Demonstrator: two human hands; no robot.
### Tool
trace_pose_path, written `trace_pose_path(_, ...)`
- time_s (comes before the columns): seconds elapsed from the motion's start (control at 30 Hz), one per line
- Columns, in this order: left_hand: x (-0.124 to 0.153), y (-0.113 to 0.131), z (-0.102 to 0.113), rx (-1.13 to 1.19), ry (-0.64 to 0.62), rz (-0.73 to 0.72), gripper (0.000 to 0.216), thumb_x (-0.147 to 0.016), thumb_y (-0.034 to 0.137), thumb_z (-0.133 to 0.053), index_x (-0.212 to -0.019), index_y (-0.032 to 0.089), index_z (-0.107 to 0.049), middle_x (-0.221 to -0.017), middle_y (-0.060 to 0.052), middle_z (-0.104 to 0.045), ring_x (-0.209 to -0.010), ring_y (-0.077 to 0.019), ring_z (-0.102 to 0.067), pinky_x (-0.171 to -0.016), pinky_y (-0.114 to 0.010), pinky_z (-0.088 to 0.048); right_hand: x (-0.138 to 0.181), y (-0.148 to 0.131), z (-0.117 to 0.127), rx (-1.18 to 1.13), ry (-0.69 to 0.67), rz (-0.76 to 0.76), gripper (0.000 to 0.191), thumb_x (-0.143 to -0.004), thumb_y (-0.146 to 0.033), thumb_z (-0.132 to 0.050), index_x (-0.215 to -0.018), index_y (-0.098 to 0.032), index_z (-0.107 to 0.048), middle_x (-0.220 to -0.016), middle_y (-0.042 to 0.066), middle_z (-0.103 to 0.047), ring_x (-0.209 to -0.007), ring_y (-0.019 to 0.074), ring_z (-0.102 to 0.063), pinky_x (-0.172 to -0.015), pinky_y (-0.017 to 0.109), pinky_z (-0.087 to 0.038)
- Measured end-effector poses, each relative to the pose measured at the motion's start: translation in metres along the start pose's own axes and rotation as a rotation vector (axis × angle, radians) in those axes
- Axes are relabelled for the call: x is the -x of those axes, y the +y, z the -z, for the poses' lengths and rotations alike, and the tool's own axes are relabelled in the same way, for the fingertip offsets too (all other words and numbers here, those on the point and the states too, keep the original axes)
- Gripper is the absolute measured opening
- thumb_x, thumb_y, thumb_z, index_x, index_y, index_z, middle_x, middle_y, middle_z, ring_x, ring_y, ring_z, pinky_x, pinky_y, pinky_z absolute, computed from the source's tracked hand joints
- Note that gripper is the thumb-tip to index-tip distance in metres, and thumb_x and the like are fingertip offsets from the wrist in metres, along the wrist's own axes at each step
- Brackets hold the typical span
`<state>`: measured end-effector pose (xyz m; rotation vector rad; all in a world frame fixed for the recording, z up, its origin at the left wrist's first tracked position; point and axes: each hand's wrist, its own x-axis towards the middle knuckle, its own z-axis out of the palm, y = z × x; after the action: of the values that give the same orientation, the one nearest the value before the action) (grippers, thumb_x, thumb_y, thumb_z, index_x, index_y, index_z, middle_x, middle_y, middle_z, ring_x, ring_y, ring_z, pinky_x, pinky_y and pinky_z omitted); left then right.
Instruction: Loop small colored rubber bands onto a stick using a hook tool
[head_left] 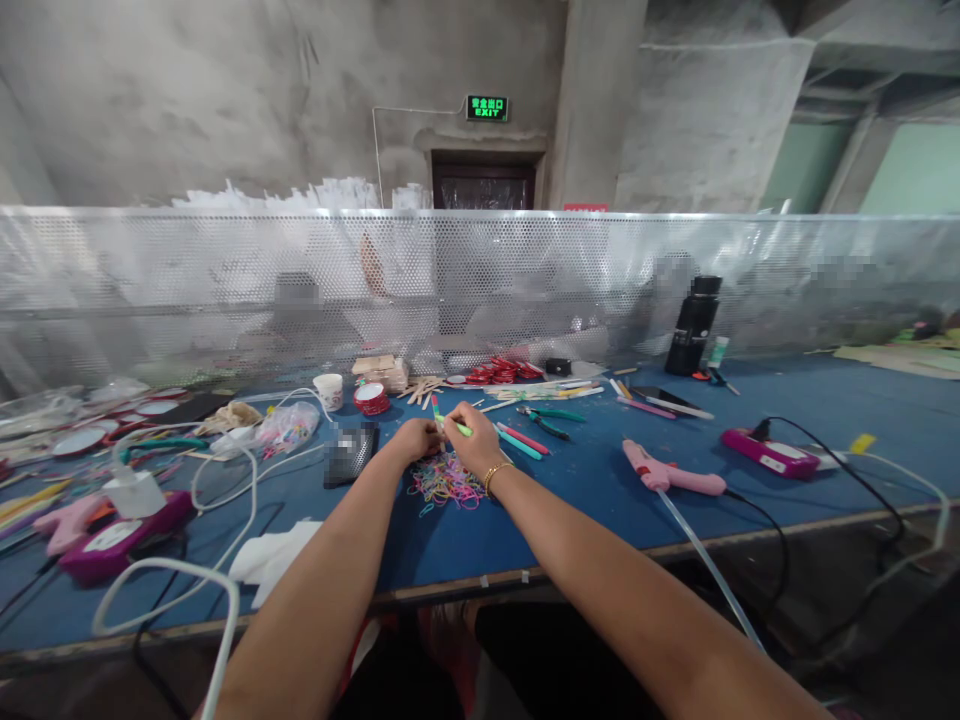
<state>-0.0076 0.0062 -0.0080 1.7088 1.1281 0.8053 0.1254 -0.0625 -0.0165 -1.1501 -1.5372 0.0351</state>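
Both my hands meet over a heap of small coloured rubber bands on the blue table. My left hand is closed in a pinch on one end of a thin green-and-pink stick. Closed as well, my right hand has its fingers curled over that stick's green end. A gold bracelet circles my right wrist. More coloured sticks lie just right of my hands.
A pink glue gun with its cable lies to the right, green pliers behind. A dark phone lies left of my hands. A black bottle, red rings, paper cup, purple power strips and white cables are around.
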Motion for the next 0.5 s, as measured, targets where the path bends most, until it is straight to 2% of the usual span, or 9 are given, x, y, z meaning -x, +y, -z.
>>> trace_pose_path(0.13, -0.001, -0.002, 0.002, -0.06, -0.008, -0.023, 0.021, -0.065, 0.022, -0.074, -0.057, 0.013, -0.057, -0.046, 0.004, -0.051, -0.042, -0.0048, -0.041, -0.046, -0.018, -0.035, 0.0, -0.001, -0.001, 0.0, 0.008, -0.002, 0.013, -0.086, -0.029, -0.05, -0.075, -0.023, -0.054, -0.075, -0.001, -0.063, -0.076, 0.0161, -0.056, -0.072, 0.025, -0.04)
trace_pose_path(0.5, 0.007, 0.009, -0.001, -0.021, -0.018, 0.024, 0.02, -0.066, 0.018, -0.074, -0.057, 0.013, -0.058, -0.046, 0.004, -0.05, -0.044, -0.0056, -0.044, -0.048, -0.018, -0.039, 0.0, -0.001, 0.0, -0.025, 0.02, -0.009, 0.012, -0.085, -0.027, -0.05, -0.074, -0.023, -0.054, -0.075, -0.001, -0.063, -0.076, 0.0165, -0.057, -0.072, 0.026, -0.041)
